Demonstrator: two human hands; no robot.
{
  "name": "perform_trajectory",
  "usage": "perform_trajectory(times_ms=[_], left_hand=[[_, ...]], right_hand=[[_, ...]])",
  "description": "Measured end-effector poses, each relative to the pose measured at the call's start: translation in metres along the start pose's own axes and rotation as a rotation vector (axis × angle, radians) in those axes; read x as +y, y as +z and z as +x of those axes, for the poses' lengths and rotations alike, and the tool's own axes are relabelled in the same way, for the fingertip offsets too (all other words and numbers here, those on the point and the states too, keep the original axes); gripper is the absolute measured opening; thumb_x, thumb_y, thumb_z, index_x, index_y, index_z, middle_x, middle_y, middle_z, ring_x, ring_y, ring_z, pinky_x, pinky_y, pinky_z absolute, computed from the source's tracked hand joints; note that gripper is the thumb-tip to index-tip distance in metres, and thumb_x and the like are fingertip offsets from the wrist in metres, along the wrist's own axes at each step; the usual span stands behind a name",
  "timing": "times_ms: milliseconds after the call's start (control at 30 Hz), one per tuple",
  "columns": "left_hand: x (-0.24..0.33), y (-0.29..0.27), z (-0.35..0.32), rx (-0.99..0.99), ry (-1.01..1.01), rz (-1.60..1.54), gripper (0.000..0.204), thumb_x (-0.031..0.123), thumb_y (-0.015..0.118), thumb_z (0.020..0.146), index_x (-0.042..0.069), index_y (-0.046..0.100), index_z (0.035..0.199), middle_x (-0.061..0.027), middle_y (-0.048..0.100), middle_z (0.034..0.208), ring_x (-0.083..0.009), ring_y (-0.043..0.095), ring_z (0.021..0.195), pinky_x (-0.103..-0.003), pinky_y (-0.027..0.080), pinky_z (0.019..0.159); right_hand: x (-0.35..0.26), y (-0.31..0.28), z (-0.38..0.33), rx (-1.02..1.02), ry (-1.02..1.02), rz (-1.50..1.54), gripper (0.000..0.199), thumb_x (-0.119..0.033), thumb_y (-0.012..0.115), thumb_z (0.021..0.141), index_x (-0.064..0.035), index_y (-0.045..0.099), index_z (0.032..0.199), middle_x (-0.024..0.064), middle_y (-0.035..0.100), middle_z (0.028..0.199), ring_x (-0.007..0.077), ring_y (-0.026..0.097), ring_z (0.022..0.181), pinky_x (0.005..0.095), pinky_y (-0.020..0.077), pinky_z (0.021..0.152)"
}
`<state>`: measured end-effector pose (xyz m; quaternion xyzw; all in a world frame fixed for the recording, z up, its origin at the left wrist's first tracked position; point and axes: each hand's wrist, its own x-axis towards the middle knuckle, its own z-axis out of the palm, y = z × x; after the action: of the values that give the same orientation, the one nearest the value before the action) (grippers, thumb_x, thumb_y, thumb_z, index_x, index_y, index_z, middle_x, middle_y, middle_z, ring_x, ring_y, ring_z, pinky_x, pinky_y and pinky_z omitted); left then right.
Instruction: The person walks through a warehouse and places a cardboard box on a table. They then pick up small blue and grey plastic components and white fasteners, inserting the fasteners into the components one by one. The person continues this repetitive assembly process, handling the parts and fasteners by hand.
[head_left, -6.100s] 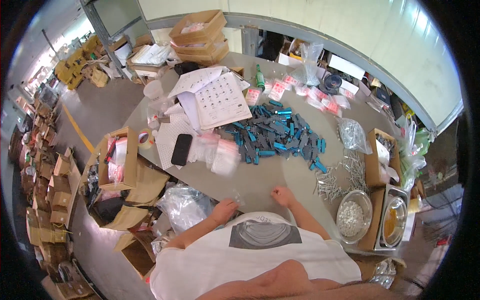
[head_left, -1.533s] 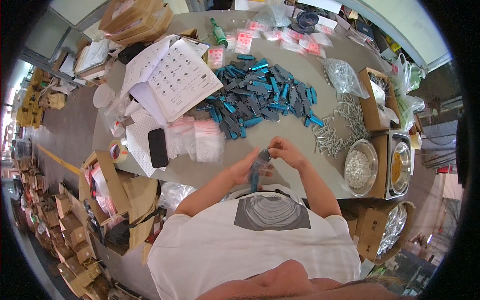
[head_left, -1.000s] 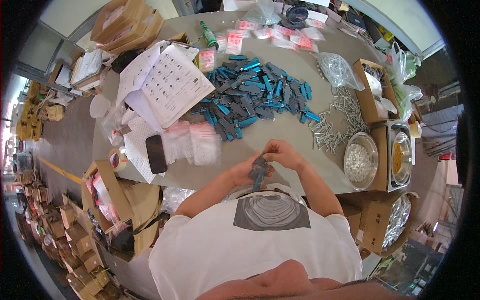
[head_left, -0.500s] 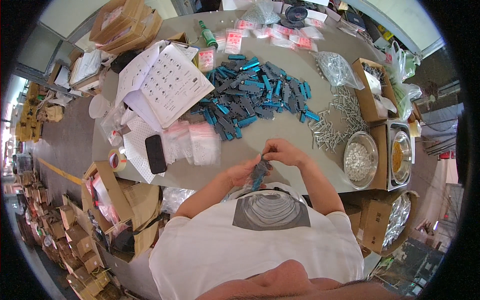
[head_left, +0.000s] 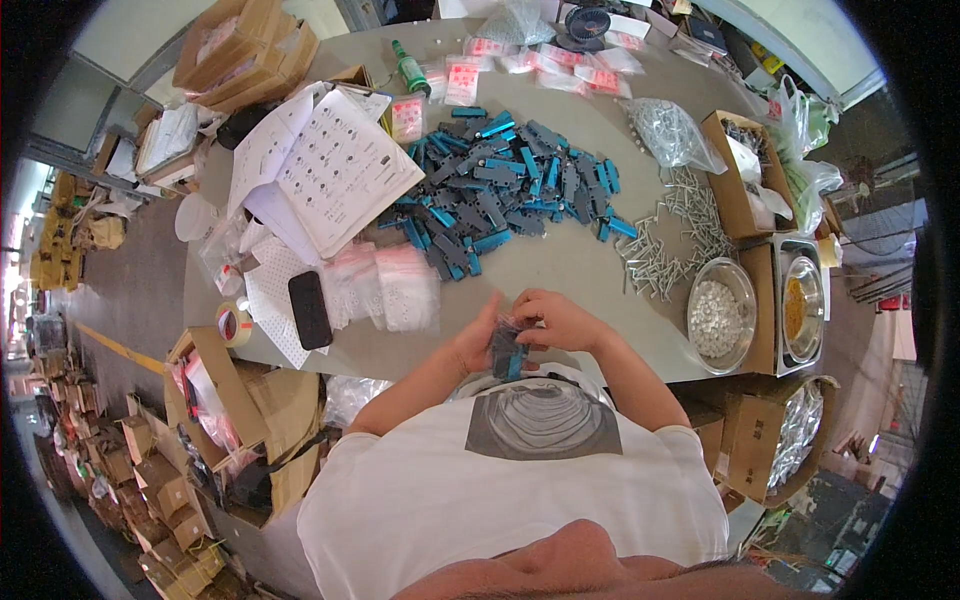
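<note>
Close to my body, at the table's front edge, a small clear plastic bag (head_left: 506, 350) holds dark grey and blue parts. My left hand (head_left: 478, 338) is closed round its left side, with the thumb pointing up. My right hand (head_left: 552, 318) bends over the bag's upper right, its fingers closed on the plastic. Just beyond both hands lies a heap of dark grey and blue plastic pieces (head_left: 500, 185). Flat zip bags with a red strip (head_left: 405, 285) lie left of the hands.
A black phone (head_left: 310, 310), open papers (head_left: 340, 170) and a tape roll (head_left: 234, 324) lie to the left. Metal hex keys (head_left: 665, 240) spread at right, beside a steel bowl of white pieces (head_left: 720, 316). Filled bags and a green bottle (head_left: 410, 70) are at the back.
The bag has moved slightly left and now stands more upright. My right hand has come down from pinching its top end to wrapping over its upper side; my left thumb has lifted.
</note>
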<state>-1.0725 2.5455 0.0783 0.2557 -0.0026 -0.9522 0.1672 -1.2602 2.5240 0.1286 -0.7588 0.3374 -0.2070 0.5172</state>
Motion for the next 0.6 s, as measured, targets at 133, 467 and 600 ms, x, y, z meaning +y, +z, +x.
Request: perform_trajectory(times_ms=[133,467,600], left_hand=[[-0.001,0.001,-0.012,-0.19,0.181,0.305,0.061,0.047,0.055,0.087,0.006,0.044,0.13,-0.0143,0.057,0.118,-0.0279,0.057,0.108,-0.048,0.051,0.084],[-0.006,-0.022,-0.022,-0.068,0.295,0.419,0.057,0.013,0.065,0.084,0.007,0.039,0.134,-0.0143,0.055,0.123,-0.0276,0.057,0.108,-0.042,0.051,0.087],[-0.004,-0.025,-0.035,-0.167,0.295,0.244,0.06,0.015,0.062,0.086,0.008,0.034,0.138,-0.0173,0.048,0.131,-0.0294,0.051,0.116,-0.048,0.049,0.089]], right_hand=[[-0.007,0.001,-0.002,0.025,0.172,0.122,0.016,-0.014,0.064,0.083,-0.0055,0.064,0.097,0.0076,0.063,0.083,0.0182,0.059,0.076,0.0306,0.0475,0.07],[0.132,-0.036,0.038,0.608,0.504,-0.29,0.025,-0.016,0.063,0.084,-0.008,0.06,0.107,0.012,0.063,0.099,0.028,0.06,0.09,0.0362,0.0486,0.079],[0.149,-0.013,0.056,0.584,0.362,-0.687,0.043,-0.016,0.066,0.078,-0.012,0.052,0.119,0.0127,0.055,0.118,0.0357,0.055,0.102,0.0431,0.0476,0.084]])
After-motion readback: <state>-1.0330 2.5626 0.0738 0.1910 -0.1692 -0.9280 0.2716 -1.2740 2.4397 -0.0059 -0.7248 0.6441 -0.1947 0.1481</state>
